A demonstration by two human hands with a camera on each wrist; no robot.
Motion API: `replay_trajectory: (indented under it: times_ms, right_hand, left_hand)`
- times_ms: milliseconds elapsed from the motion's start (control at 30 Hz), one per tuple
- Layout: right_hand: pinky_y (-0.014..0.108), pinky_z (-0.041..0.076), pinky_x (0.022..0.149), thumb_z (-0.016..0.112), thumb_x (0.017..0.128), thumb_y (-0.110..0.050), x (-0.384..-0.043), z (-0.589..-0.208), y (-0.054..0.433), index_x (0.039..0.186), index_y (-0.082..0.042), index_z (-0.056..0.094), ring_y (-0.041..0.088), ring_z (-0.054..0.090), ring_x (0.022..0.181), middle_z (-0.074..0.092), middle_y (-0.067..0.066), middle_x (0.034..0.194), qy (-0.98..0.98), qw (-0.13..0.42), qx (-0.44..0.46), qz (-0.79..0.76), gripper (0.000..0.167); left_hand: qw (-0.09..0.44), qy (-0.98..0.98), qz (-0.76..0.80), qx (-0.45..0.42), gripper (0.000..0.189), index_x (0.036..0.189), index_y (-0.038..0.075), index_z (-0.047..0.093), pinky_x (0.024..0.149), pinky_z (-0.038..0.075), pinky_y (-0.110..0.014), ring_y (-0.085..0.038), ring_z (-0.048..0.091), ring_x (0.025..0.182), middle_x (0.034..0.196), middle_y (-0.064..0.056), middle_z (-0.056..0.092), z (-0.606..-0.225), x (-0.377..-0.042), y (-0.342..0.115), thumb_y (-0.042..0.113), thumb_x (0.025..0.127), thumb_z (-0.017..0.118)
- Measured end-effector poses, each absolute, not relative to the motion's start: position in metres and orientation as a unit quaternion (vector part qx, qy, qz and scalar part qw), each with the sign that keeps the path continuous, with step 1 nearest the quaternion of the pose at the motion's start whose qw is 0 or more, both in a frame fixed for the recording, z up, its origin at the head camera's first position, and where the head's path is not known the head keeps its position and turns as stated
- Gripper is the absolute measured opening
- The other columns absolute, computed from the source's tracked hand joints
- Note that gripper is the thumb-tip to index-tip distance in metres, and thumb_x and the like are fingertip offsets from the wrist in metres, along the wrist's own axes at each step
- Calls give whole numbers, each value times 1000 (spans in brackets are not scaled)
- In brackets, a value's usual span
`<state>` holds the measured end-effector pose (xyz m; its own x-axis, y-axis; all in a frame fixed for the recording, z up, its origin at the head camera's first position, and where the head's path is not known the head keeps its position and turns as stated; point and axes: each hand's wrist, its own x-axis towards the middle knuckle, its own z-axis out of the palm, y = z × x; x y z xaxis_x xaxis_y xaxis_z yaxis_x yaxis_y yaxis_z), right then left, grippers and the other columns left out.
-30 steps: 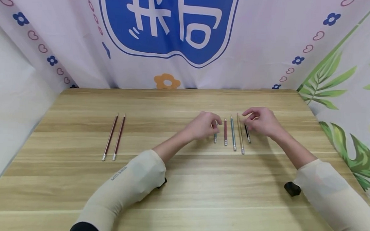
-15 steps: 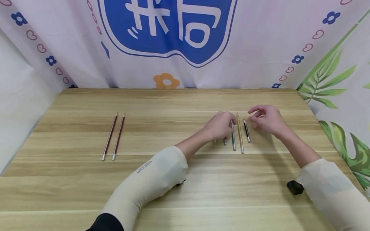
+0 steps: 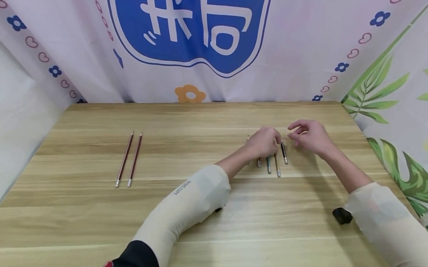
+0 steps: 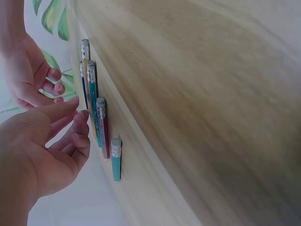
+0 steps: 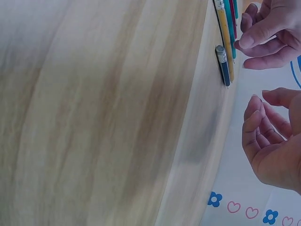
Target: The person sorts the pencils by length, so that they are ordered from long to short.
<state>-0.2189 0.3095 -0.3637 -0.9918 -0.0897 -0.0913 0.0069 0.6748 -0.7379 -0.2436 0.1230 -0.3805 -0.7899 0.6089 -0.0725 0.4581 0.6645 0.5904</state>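
Observation:
Over the row of pencils on the right half of the table, my left hand (image 3: 264,142) hovers with loosely bent fingers, its fingertips by the yellow pencil (image 3: 277,165). It hides parts of the teal pencil (image 3: 268,165) and the red pencil (image 3: 259,162). In the left wrist view a short teal pencil (image 4: 116,167) lies at the near end of the row. A short dark pencil (image 3: 283,152) lies between both hands. To its right, my right hand (image 3: 311,137) is held above the table, fingers loosely bent, nothing between thumb and fingertips (image 5: 254,100).
Two long dark red pencils, one (image 3: 124,160) beside the other (image 3: 135,159), lie on the left of the wooden table (image 3: 90,223), erasers towards me. A printed curtain (image 3: 291,53) hangs behind the table's far edge.
My left hand has moved right along the row, from the short teal pencil to the yellow one. My right hand has drawn slightly right, away from the dark pencil. The pencils look unmoved.

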Motion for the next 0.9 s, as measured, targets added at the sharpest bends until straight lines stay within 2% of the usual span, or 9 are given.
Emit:
replay_trajectory:
  times_ms: [133, 300, 467, 667, 900]
  right_hand:
    - [24, 51, 53, 67, 99, -7, -219, -362, 309, 125, 7, 63, 11, 63, 65, 69, 23, 99, 913, 60, -23, -402, 29]
    - [25, 51, 53, 67, 99, -6, -219, -361, 309, 126, 8, 63, 13, 64, 66, 70, 24, 100, 912, 62, -24, -404, 30]
    - [24, 50, 53, 67, 99, -7, -220, -363, 310, 126, 8, 63, 13, 64, 65, 70, 22, 99, 911, 58, -27, -408, 31]
    - [23, 49, 52, 68, 99, -8, -220, -362, 310, 125, 8, 63, 13, 64, 63, 71, 17, 94, 911, 51, -34, -407, 31]
    - [24, 49, 51, 68, 98, -6, -221, -362, 309, 124, 9, 64, 14, 64, 61, 71, 17, 91, 911, 48, -42, -407, 30]
  left_hand:
    - [138, 909, 269, 288, 16, 106, 9, 77, 62, 47, -20, -10, 60, 77, 104, -1, 71, -379, -244, 125, 5, 91, 74]
    - [145, 913, 247, 290, 4, 90, 10, 74, 54, 43, -20, -9, 56, 67, 88, 1, 68, -378, -243, 129, 6, 91, 74]
    - [146, 918, 222, 296, 17, 77, 12, 67, 51, 40, -19, -7, 52, 58, 73, 3, 63, -379, -242, 134, 11, 91, 78]
    - [149, 922, 208, 292, 22, 75, 14, 66, 52, 43, -20, -7, 54, 59, 70, 5, 63, -380, -241, 139, 17, 89, 82]
    - [156, 926, 211, 271, 21, 78, 12, 66, 54, 44, -21, -9, 54, 59, 70, 4, 64, -378, -238, 144, 16, 86, 86]
